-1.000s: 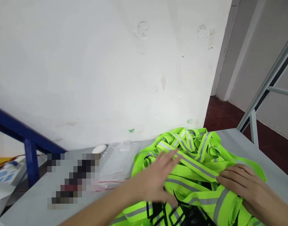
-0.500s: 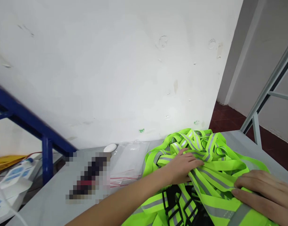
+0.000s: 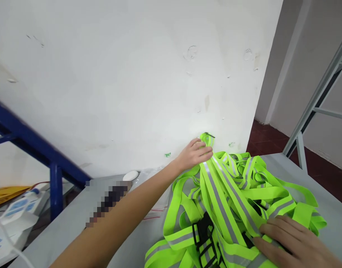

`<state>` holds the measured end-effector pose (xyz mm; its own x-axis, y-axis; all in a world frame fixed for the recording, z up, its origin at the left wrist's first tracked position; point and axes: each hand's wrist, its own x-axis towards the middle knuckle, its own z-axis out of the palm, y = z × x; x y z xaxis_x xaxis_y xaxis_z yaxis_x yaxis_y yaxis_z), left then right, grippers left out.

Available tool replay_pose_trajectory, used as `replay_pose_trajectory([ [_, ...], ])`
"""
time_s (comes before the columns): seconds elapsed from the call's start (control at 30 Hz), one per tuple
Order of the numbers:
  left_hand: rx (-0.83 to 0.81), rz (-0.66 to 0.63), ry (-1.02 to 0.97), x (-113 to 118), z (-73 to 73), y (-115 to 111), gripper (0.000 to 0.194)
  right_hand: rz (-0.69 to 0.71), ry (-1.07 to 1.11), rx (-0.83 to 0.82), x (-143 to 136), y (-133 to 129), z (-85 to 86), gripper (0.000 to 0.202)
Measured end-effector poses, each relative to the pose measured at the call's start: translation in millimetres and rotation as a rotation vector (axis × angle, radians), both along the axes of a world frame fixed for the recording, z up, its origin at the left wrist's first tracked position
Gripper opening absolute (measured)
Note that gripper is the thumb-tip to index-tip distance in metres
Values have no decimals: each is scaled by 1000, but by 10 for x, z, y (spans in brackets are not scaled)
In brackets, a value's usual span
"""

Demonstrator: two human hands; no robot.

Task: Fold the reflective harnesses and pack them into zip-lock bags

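Observation:
A tangled heap of neon yellow-green straps (image 3: 182, 217) with grey reflective stripes lies on the grey table. My left hand (image 3: 194, 153) is closed round several of these straps at the back of the heap, by the wall. They run taut from it down toward the front, and a small loop with a black end pokes out above the fingers. At the lower right my right hand (image 3: 293, 242) rests on the straps, fingers bent over them; whether it pinches any is hidden. A black plastic buckle (image 3: 203, 229) shows at the heap's front left.
Behind the table (image 3: 131, 245) rises a white wall (image 3: 126, 82). Clear plastic bags (image 3: 156, 206), a white oval object (image 3: 131, 175) and a pixelated dark item lie to the left. A blue metal frame (image 3: 56, 186) stands at left, a grey metal frame (image 3: 301, 152) at right.
My left hand has moved up and away toward the wall, drawing straps out lengthwise from the heap. My right hand has shifted slightly left and down.

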<state>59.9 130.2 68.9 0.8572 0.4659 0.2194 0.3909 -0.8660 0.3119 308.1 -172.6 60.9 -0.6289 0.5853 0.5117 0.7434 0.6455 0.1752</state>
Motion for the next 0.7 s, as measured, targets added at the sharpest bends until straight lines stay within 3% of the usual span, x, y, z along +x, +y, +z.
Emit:
replay_pose_trajectory([
  [0.17, 29, -72, -2, 112, -320, 98, 26, -27, 23, 14, -107, 115, -112, 40],
  [0.27, 6, -103, 31, 111, -485, 112, 42, -44, -13, -51, -151, 151, -237, 33],
  [0.4, 16, -59, 88, 32, -406, 0, 61, -148, -23, -225, -243, 214, -447, 23],
  [0.53, 66, 25, 210, -99, -142, -555, 65, -219, -56, -441, -336, 406, -466, 27],
  [0.63, -169, -51, 183, -185, -70, -1224, 66, -215, -53, -649, -367, 599, -343, 29],
  [0.7, -339, 7, 92, -211, -144, -1632, 58, -191, -30, -772, -370, 711, -269, 27],
])
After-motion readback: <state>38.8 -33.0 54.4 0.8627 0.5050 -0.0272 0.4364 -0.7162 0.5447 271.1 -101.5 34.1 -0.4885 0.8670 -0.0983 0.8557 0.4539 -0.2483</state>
